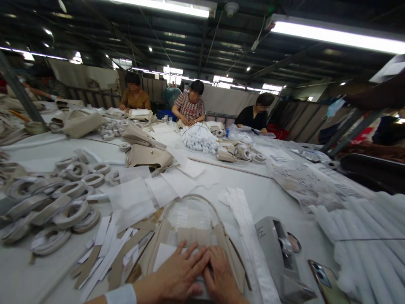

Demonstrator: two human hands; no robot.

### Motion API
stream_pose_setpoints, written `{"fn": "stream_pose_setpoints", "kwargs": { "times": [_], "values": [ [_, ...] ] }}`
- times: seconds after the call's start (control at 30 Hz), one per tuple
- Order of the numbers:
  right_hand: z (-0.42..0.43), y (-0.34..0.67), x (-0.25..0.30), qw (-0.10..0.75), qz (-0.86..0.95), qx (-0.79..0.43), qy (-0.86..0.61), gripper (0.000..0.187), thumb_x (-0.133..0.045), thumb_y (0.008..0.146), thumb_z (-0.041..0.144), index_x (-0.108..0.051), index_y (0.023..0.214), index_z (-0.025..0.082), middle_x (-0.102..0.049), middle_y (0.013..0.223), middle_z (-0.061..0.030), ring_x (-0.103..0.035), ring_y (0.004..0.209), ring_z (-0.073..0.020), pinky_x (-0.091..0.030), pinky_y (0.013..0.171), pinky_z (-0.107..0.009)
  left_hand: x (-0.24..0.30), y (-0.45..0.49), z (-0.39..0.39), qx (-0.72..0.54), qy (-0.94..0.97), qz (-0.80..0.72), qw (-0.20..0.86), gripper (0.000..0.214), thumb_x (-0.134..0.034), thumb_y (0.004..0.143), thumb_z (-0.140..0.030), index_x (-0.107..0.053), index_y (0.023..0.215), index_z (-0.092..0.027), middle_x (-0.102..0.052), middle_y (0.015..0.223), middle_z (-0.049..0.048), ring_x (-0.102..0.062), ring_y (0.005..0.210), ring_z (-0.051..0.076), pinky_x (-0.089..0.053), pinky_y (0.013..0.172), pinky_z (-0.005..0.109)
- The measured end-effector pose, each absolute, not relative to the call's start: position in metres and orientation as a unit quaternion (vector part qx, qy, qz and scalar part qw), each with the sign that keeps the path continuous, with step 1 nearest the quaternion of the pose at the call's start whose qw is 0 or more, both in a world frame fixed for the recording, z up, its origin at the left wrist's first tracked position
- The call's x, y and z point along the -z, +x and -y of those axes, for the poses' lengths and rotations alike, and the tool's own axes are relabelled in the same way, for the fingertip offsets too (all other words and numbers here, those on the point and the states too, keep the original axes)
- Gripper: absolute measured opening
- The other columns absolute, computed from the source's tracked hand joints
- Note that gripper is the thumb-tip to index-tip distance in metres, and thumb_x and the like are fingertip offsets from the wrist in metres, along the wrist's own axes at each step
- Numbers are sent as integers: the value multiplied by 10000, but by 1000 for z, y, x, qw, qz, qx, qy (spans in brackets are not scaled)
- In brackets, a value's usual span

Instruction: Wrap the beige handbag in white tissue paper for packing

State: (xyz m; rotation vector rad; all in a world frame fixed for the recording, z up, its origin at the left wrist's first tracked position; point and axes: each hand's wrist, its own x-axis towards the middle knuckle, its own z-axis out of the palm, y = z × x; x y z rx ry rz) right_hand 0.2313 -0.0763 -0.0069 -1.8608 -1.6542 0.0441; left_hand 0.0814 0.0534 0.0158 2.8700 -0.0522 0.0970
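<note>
A beige handbag (pixel 232 257) lies in front of me on the table, its curved handle (pixel 190 197) pointing away. My left hand (pixel 182 270) rests on the bag's middle with fingers stretched and spread, partly over a white sheet (pixel 163 254). Beside it, my right hand (pixel 220 270) lies on the bag with fingers extended, its fingertips meeting those of my left hand. Both palms hide part of the bag, and no grasped thing shows in either hand.
At left are rolled straps (pixel 71 214), paper and board strips (pixel 106 249) and thin white sheets (pixel 136 198). A tape dispenser (pixel 275 253), a phone (pixel 327 280) and bundled white foam tubes (pixel 370 249) lie at right. Several co-workers sit across the table, behind more bags (pixel 148 157).
</note>
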Motion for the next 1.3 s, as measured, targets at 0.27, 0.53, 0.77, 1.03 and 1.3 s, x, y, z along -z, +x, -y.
{"fn": "stream_pose_setpoints", "kwargs": {
  "times": [0.27,0.53,0.77,1.03,1.3],
  "values": [
    [-5,291,-26,146,521,-78,-837,383,-303,853,67,-617,1050,159,-695,894,-72,-656,788,-175,-500,763,-280,-5,73,-58,-78,989,53,118,680,-360,943,-533,-111,1494,-223,-262,1513,156,-332,1325,387,-299,1012,637],
    [-76,314,2,42,471,-24,-881,318,-389,819,12,-619,1038,20,-594,1102,-258,-572,1044,-303,-428,848,-363,-6,73,-64,-92,991,53,87,626,-345,959,-518,-149,1482,-236,-287,1511,121,-362,1320,338,-354,1017,560],
    [-80,328,12,92,430,-54,-897,200,-438,879,145,-620,948,102,-624,1031,-186,-591,979,-248,-412,831,-312,-15,74,-64,-70,988,38,135,649,-302,951,-562,-147,1487,-232,-304,1501,136,-360,1318,360,-336,1018,595],
    [-83,333,-8,248,450,-176,-840,287,-488,781,150,-596,1048,146,-642,667,-1,-608,658,-154,-438,632,-234,-13,71,-64,-85,986,40,138,653,-316,948,-562,-127,1490,-252,-301,1505,123,-356,1321,353,-309,1032,590],
    [-63,320,-54,332,489,-285,-755,189,-625,601,204,-660,776,142,-599,607,27,-525,560,-123,-385,517,-213,-13,70,-62,-80,985,39,145,647,-330,940,-563,-171,1481,-245,-300,1503,128,-347,1318,367,-284,1026,615]
  ]
}}
